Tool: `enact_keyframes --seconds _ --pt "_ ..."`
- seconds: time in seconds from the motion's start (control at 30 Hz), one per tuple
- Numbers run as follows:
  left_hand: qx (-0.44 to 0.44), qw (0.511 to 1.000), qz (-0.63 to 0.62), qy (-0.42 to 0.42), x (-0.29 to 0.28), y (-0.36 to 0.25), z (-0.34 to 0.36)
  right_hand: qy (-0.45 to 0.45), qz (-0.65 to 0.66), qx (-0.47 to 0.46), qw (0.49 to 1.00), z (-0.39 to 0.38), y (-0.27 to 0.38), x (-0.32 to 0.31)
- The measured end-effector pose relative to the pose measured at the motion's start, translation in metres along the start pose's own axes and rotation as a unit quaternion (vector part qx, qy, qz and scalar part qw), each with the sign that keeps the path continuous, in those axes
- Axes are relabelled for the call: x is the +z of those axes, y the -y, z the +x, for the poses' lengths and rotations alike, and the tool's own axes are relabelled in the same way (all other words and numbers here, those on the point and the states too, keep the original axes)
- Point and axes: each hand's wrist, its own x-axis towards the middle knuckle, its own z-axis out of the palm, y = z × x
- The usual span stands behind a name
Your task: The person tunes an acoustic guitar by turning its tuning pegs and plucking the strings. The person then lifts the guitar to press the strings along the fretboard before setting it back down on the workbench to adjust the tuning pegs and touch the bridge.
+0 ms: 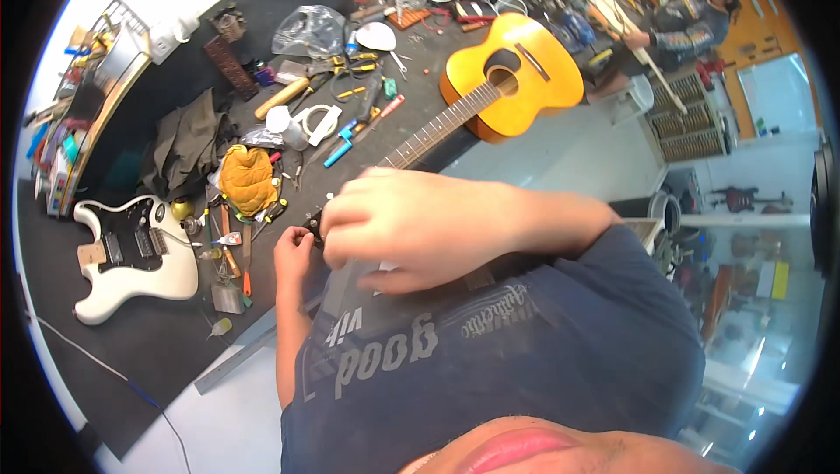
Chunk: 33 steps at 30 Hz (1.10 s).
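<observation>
An acoustic guitar (534, 59) with an orange-yellow body lies on the dark bench, its neck (442, 128) running down toward me. My left hand (294, 254) is at the guitar's dark headstock (313, 224), with thumb and forefinger closed on its edge, apparently at a tuning peg. Above the headstock end of the neck is my right hand (385, 222), fingers bent downward and slightly blurred. It covers the upper neck and part of the headstock. Whether its fingers grip anything is hidden.
A white electric guitar body (140, 255) lies at the left. Nearby are a yellow cloth (248, 179), glue bottles, screwdrivers and a dark cloth (185, 146). Tools, a clear plastic bag (309, 32) and a white cable (319, 124) crowd the far bench. A co-worker (696, 24) holds a guitar neck at the upper right.
</observation>
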Motion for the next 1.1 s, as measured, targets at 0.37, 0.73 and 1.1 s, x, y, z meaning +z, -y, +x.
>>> enact_keyframes --seconds 0.37,0.73,1.1 --pt "0.015 0.992 0.128 -0.003 0.012 -0.064 0.013 -0.014 -0.144 -0.246 0.958 0.007 0.123 -0.075" --pt "0.043 0.995 0.085 0.03 0.024 -0.035 0.0 0.16 0.034 0.328 0.93 -0.106 -0.084 -0.01" --pt "0.254 0.929 0.268 0.026 0.073 -0.098 0.004 -0.19 -0.103 0.483 0.848 -0.255 -0.28 0.004"
